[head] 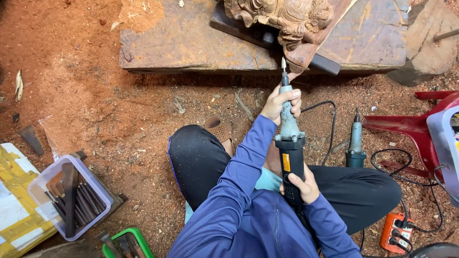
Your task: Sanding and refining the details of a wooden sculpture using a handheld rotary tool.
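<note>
Where the red, sawdust-strewn earth floor (95,86) fills most of the view, a long, weathered wooden slab (191,43) lies across the top and serves as the surface. Resting on its right part is a brown carved wooden figure (291,24), its pointed lower end overhanging the near edge, with a dark flat bar (325,64) lying under it. A red plastic chair (420,126) lies tipped at the right edge.

Seated on the floor, the person wears a blue long-sleeved top (248,210) and dark trousers (201,157). Between the knees they hold a long black-and-grey electric die grinder (289,143) upright, its small pointed bit just below the overhanging tip of the carving; whether it touches the wood cannot be told. The left hand (281,102) has its fingers clamped round the grey neck near the tip, and the right hand (303,186) has its fingers wrapped round the black body lower down.

A second, green-grey grinder (355,141) lies on the floor just right of the first, with black cables trailing to an orange power strip (397,231). At lower left a clear plastic box of dark chisels (71,196) stands beside a small green tray (126,243).
</note>
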